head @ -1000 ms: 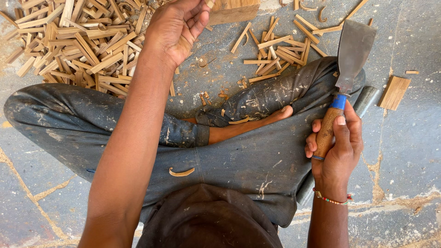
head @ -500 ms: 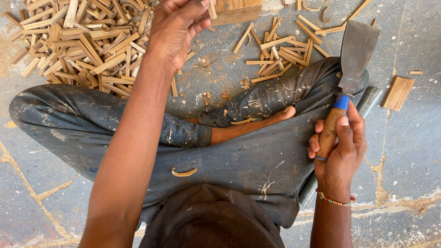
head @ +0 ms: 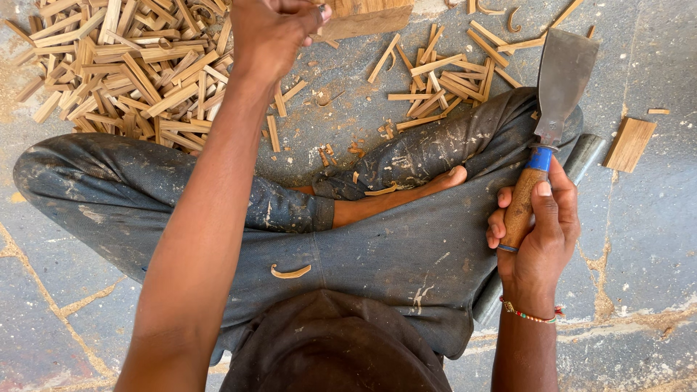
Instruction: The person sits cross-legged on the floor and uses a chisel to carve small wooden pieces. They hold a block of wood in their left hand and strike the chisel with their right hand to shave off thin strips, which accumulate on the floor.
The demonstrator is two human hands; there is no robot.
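I sit cross-legged on a grey stone floor. My right hand [head: 536, 239] grips the wooden handle of a broad flat-bladed chisel [head: 560, 80], blade pointing away, resting over my right knee. My left hand [head: 270, 29] reaches forward to the top edge of the view, fingers closed on the end of a wooden block [head: 367, 18] that lies on the floor; the grip itself is partly cut off by the frame. A curled wood shaving [head: 290, 272] lies on my lap.
A big heap of split wooden sticks [head: 123, 65] lies at the far left. A smaller scatter of sticks [head: 435, 80] lies ahead of my right knee. A flat wood piece [head: 629, 144] rests at the right, beside a grey metal bar [head: 584, 156] under my leg.
My left hand has moved farther forward toward the wooden block at the top. The right hand and chisel have stayed almost still.
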